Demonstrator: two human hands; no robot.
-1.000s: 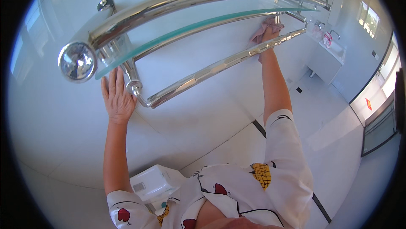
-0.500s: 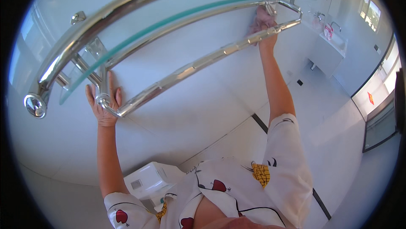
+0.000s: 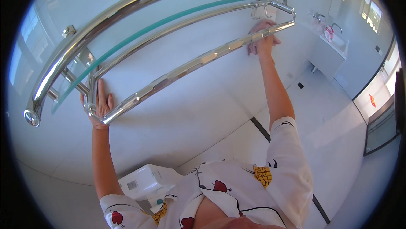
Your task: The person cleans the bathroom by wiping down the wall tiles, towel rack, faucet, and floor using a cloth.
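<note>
R hand (image 3: pixel 263 39) is up at the far end of the lower chrome rail (image 3: pixel 190 65), fingers clamped on a pink cloth (image 3: pixel 259 29) pressed against the bar, so the step in hand looks like wiping the rail near its R corner bend. L hand (image 3: pixel 100 105) lies flat on the white wall (image 3: pixel 186 115), fingers together and pointing up, holding nothing, just behind the rail's L end where it meets the bracket post (image 3: pixel 90 98); prob. bracing.

Cloth sits under the R fingers, touching the rail, just below the small hooks (image 3: pixel 259 12) and the green-edged glass shelf (image 3: pixel 177 15). Thick top rail (image 3: pixel 127 7) runs above both.

Next move, judging by the layout: slide the cloth along the bar toward the L fingers, keeping the grip wrapped round the tube, w/ steady pressure; arm is near full stretch, so reach is the limit.

Edges & room: glass shelf edge sits close above the R fingers, hooks right by the knuckles, corner bend just beyond the fingertips, so little slack up there. Below the rail the wall is bare, so there's free room to move along the underside. Toilet tank (image 3: pixel 146 181) is low, well apart from both hands; sink (image 3: pixel 327 39) is off to the R, well beyond the R fingers.
</note>
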